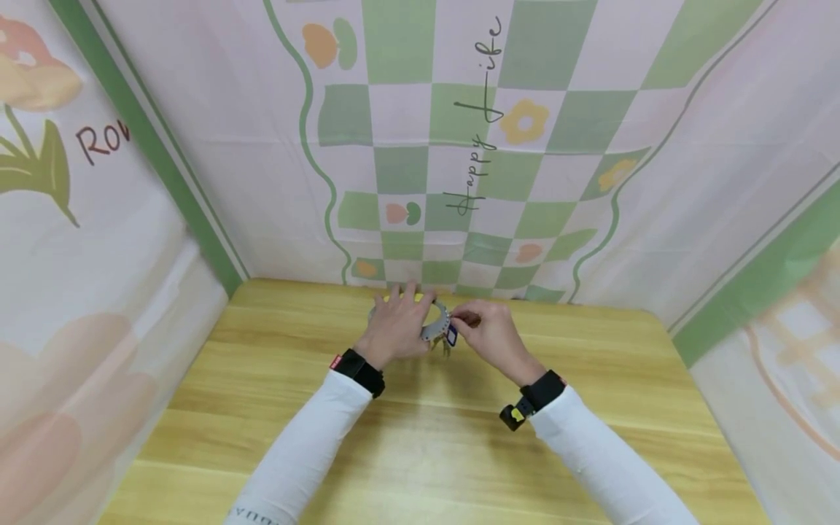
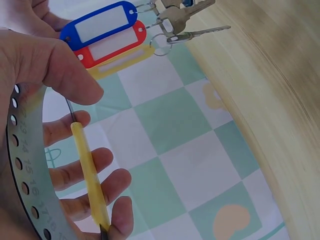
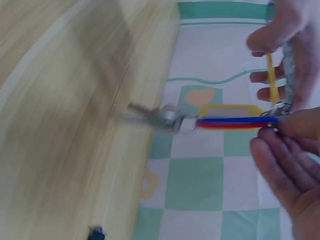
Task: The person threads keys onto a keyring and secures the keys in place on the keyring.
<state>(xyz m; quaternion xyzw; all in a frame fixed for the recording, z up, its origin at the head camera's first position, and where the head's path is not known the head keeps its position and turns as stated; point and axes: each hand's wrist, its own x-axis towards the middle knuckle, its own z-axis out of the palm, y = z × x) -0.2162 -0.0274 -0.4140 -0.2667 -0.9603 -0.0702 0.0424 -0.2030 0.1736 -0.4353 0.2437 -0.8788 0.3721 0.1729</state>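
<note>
My left hand (image 1: 396, 326) grips a grey ring-shaped plate (image 2: 25, 172) with numbered holes along its edge. Across the inside of that plate runs a yellow strip (image 2: 89, 170), with the left fingertips curled behind it. At the plate's right side, my right hand (image 1: 494, 337) pinches the end of a blue key tag (image 2: 134, 15). A red key tag (image 2: 143, 34) and a yellow key tag (image 2: 142, 53) lie stacked against it. Metal keys (image 2: 173, 19) hang from the tags' small rings. In the right wrist view, the right fingertips meet the tags close beside the plate.
Beneath the hands is a wooden table (image 1: 420, 467). A patterned cloth (image 1: 459, 146) rises behind its far edge, and more cloth (image 1: 131, 292) hangs at the left side. Black straps (image 1: 357, 372) are worn on both wrists, the right with a small camera (image 1: 513, 417).
</note>
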